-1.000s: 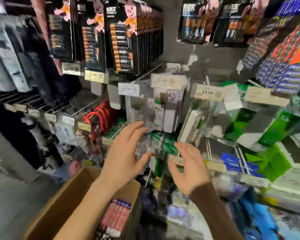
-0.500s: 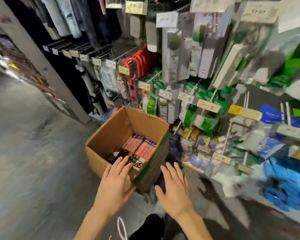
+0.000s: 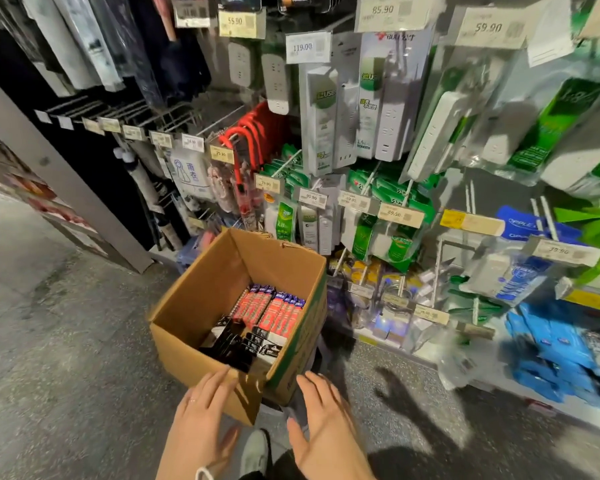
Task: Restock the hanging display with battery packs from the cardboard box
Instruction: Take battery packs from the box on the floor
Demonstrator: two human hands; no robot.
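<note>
red and black battery packs [image 3: 271, 306] lie in the open cardboard box [image 3: 201, 306] on the shop floor, beneath the hanging display [image 3: 378, 209]. the left hand [image 3: 201, 420] and right hand [image 3: 323, 424] flank its near corner, fingers straight, holding nothing.

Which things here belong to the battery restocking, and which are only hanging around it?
For the job: cardboard box; red battery packs and black packs inside it; left hand and right hand, both with straight fingers at its near corner.

Just around: white power strips, raincoat pack, blue packets, price tags.
</note>
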